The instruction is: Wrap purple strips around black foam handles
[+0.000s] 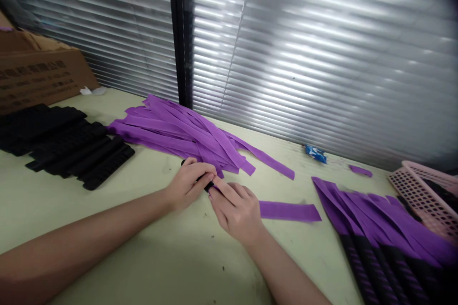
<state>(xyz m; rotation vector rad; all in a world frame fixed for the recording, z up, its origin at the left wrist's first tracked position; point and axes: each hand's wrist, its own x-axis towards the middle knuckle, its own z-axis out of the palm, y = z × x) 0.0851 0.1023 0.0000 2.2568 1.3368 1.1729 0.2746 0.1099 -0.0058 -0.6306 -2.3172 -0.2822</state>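
Observation:
My left hand (186, 183) is closed around a black slotted-looking piece (208, 186), mostly covered by the fingers. Against it, my right hand (236, 206) pinches a purple strap (290, 211), whose free end trails out to the right across the table. Where strap and black piece meet is hidden under my fingertips. Just beyond my hands lies a loose heap of purple straps (179, 126). To the left, several flat black pieces (107, 164) are piled in an overlapping row.
At the right, purple straps (379, 219) joined to black pieces (361, 267) lie side by side, near a pink basket (408, 181). A blue wrapper (316, 153) and a short purple scrap (360, 170) rest by the blinds (304, 57). A cardboard box (43, 76) stands back left.

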